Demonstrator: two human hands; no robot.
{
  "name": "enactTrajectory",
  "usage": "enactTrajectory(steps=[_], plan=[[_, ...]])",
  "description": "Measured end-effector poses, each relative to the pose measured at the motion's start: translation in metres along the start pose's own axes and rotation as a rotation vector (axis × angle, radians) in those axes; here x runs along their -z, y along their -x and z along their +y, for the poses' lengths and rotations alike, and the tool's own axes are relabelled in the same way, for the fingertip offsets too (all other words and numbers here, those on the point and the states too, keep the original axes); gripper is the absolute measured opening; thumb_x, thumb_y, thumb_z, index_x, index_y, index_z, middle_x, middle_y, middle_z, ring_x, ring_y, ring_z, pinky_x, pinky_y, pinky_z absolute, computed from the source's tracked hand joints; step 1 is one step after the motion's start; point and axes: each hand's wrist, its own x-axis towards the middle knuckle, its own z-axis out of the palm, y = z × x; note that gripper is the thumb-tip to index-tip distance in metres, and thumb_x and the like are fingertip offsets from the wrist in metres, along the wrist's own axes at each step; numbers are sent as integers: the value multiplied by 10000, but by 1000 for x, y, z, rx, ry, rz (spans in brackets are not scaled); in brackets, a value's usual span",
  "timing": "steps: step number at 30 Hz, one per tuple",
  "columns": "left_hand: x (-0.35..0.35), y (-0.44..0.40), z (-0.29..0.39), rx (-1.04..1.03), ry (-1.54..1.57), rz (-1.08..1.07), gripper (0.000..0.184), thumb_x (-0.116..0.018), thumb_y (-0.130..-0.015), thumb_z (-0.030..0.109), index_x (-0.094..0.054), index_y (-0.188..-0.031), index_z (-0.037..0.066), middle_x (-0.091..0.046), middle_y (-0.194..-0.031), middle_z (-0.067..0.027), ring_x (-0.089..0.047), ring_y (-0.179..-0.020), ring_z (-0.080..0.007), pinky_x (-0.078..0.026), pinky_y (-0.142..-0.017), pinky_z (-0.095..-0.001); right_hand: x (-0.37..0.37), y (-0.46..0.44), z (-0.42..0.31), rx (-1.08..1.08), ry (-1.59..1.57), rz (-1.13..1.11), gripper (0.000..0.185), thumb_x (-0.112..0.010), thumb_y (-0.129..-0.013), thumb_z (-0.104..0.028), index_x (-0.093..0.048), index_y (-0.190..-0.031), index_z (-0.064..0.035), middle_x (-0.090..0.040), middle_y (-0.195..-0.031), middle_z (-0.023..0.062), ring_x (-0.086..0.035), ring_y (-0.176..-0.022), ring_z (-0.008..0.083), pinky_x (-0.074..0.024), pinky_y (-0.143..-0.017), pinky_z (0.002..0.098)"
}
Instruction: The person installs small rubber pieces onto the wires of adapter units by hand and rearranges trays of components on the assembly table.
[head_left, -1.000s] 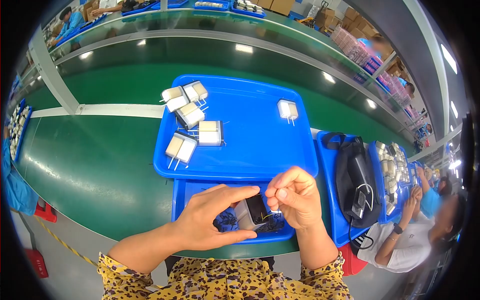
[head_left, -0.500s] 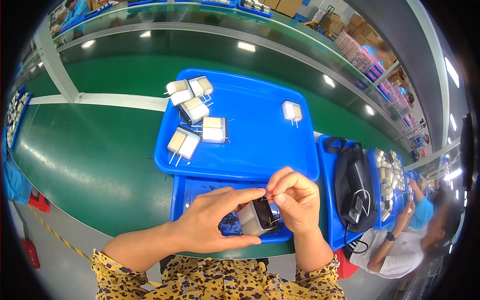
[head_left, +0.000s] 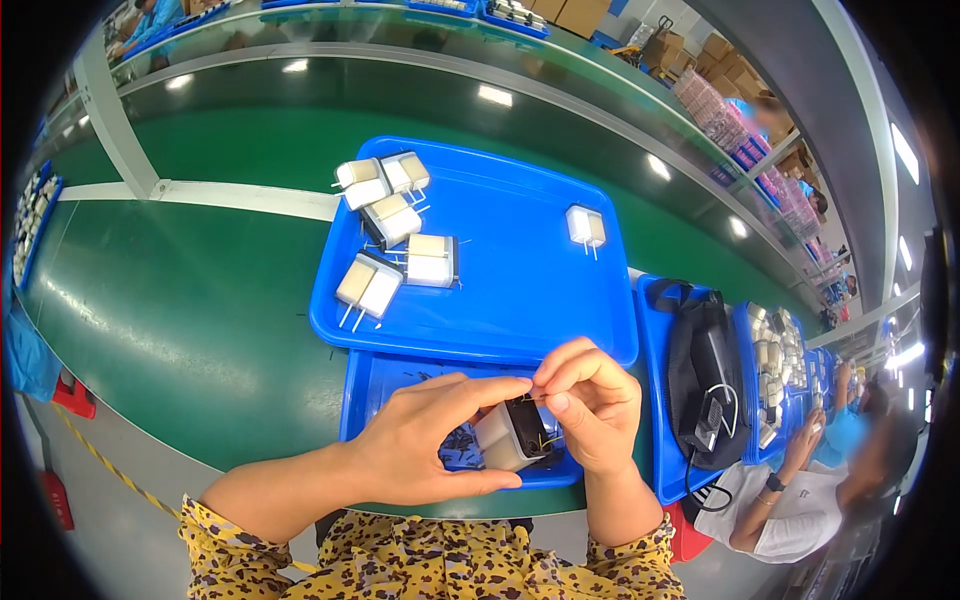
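My left hand (head_left: 405, 445) curves round a white block with a black end (head_left: 508, 437), its index finger along the top and its thumb reaching below. Thin yellow wires stick out from the black end. At the top corner, the fingertips of my right hand (head_left: 598, 405) pinch together on what looks like one thin wire, touching the left index fingertip. Both hands are over the near blue tray (head_left: 362, 385), where small dark strips (head_left: 458, 445) lie scattered. In the larger blue tray (head_left: 500, 300) behind, several similar blocks (head_left: 370, 285) with prongs lie at the left, and one block (head_left: 585, 227) at the right.
Right of the trays, a black bag with a cable (head_left: 705, 370) lies in another blue tray (head_left: 645, 390). Farther right, more trays hold many blocks (head_left: 775, 365), beside a co-worker in a white shirt (head_left: 790, 510). A metal rail (head_left: 250, 198) crosses the green table (head_left: 180, 330).
My hands keep almost the same hold on the block and wire. The view has shifted slightly, and the co-worker at the right has moved a little.
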Motion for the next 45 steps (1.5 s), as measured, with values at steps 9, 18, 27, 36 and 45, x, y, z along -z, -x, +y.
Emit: enactTrajectory(steps=[9, 18, 27, 36, 45], plan=[[0, -1, 0, -8, 1, -6, 725, -848, -718, 308, -522, -1311, 49, -656, -1022, -121, -637, -853, -276, -532, -751, -369, 0, 0, 0, 19, 60, -9, 99, -632, -877, 60, -632, -976, 60, -593, -1057, 156, -608, -931, 181, -510, -835, 296], [0, -3, -3, -156, -177, 27, 727, -896, -659, 211, -562, -1263, -17, -662, -1147, -145, -664, -885, -259, -540, -747, -335, 4, -6, -11, 36, 358, -51, 50, -667, -827, 35, -650, -873, 43, -625, -967, 159, -618, -856, 179, -506, -778, 290], [-1, -3, -3, -165, -266, -13, 685, -883, -661, 202, -576, -1234, -12, -654, -1184, -153, -670, -936, -286, -544, -774, -351, 7, -6, -14, -67, 501, -48, 100, -726, -755, 46, -685, -843, 27, -661, -933, 133, -644, -849, 184, -502, -745, 276], [0, -3, -5, -188, -304, -5, 681, -872, -672, 199, -568, -1247, -1, -654, -1181, -160, -668, -938, -291, -550, -774, -353, 7, -10, -19, 53, 645, -126, 104, -744, -714, 24, -699, -804, -1, -692, -881, 124, -664, -817, 186, -509, -728, 272], [-2, -2, -3, -192, -300, -44, 724, -870, -666, 195, -539, -1282, 7, -652, -1171, -151, -662, -908, -291, -553, -738, -351, 7, -9, -22, 94, 739, -156, 119, -698, -682, 25, -679, -792, -19, -686, -867, 109, -667, -767, 188, -512, -679, 270]])
